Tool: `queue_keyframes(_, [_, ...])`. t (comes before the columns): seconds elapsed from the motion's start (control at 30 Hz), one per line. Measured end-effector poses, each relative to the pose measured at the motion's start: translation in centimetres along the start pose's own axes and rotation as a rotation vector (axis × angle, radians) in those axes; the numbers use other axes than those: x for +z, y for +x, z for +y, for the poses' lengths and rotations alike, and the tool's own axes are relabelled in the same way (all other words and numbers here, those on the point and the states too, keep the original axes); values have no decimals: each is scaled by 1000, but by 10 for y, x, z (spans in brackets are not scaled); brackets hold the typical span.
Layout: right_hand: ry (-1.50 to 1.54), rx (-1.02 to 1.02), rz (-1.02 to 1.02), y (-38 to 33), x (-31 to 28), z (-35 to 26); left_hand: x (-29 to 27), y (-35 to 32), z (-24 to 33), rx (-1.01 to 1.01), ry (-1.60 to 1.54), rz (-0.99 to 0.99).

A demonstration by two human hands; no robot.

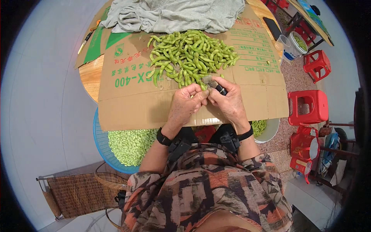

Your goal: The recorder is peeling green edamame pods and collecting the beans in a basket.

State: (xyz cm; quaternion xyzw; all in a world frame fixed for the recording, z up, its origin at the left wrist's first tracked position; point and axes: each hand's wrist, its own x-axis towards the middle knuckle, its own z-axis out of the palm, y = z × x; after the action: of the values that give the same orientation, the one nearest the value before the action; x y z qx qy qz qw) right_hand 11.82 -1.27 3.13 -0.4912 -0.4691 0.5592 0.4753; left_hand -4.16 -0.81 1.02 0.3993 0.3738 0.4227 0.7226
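A loose heap of green soybean pods (189, 54) lies on a flattened cardboard sheet (131, 104). At its near edge my left hand (183, 106) pinches a soybean pod (203, 86) between thumb and fingers. My right hand (232, 102) is closed around a small tool with a black handle (219, 89) and a flat grey metal end. That metal end sits against the pod, and both thumbs nearly meet there. The tool's exact kind is partly hidden by my fingers.
Below the table edge, a blue basket (101, 145) of shelled beans stands left, and a white tub (272, 133) with pods right. Grey cloth (174, 15) covers the far side. A dark phone-like slab (272, 28) lies far right. Red stools (309, 106) stand on the floor.
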Motion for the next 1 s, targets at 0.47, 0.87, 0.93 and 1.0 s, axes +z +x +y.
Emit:
queue_keyframes(0.47, [-88,-122,72,-7,5,4,1,-1,-3,-27,-147,-60])
queue_keyframes(0.87, [25,77,-136,-12,-12,-10,1,-6,-8,177,225,-39])
queue_keyframes(0.93, [64,75,-134,-14,-9,-9,2,-7,0,96,227,-30])
queue_keyframes(1.0, [38,43,-57,-16,-8,-9,3,-7,2,14,228,-21])
